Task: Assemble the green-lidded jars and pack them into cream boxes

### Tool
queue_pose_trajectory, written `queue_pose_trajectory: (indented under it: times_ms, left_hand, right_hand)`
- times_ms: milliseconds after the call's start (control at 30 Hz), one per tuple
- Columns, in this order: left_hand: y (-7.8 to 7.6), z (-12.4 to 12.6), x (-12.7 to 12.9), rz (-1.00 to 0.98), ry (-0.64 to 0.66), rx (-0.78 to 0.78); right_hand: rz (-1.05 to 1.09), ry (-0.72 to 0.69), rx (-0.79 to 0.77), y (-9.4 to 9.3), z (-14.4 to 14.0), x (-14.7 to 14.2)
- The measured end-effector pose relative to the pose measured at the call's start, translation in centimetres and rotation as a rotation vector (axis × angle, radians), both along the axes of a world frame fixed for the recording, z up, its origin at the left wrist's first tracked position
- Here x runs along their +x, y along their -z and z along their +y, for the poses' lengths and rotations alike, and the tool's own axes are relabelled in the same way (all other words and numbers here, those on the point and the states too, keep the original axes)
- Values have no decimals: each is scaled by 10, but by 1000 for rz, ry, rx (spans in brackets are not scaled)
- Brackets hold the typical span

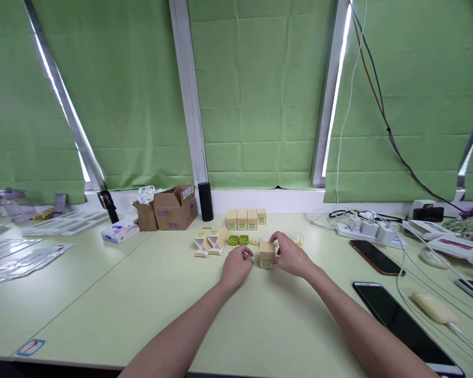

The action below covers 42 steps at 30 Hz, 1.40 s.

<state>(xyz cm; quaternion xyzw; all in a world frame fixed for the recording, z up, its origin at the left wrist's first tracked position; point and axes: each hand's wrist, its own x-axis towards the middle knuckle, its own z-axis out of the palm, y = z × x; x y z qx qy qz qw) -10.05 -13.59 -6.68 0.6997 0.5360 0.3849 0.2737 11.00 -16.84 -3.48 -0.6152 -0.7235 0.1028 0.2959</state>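
A small tan carton with a green label (266, 255) stands on the pale green table (142, 304). My right hand (290, 256) grips its right side and top. My left hand (236, 265) hovers just left of it, fingers curled, holding nothing that I can see. Behind the carton lie two small green lids or cases (238, 240) and some tiny yellow pieces (254, 242). Further back stands a row of several finished tan cartons (246, 219). Two unfolded tan cartons (210, 241) lie to the left.
Open cardboard boxes (169, 208), a black cylinder (205, 201) and a tissue pack (120, 231) sit at the back left. Plastic sleeves (23, 260) lie far left. A power strip with chargers (368, 229), phones (376, 257), a tablet (402, 320) and cables fill the right side.
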Motion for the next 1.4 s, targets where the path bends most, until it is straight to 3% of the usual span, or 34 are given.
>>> queue_pose_trajectory:
  times_ms: [333,567,700,867,1033,1400]
  left_hand:
    - [-1,-3,1,5,4,2]
    - [0,-5,3,34,22,20]
    - [-2,-7,4,51,23,15]
    - [0,-7,4,50,30,20]
    - [-3,-9,4,149,26,1]
    - [-8,-12,8,246,16,11]
  right_hand:
    - [-7,-95,-70,-26,36,1]
    - [20,61,65,-55,94,15]
    - [-4,151,40,-44,122,24]
    - [-53,137,-8,-18,137,26]
    - [-113,115,-50,-5,139,21]
    - [-374,76,-140,0,129,12]
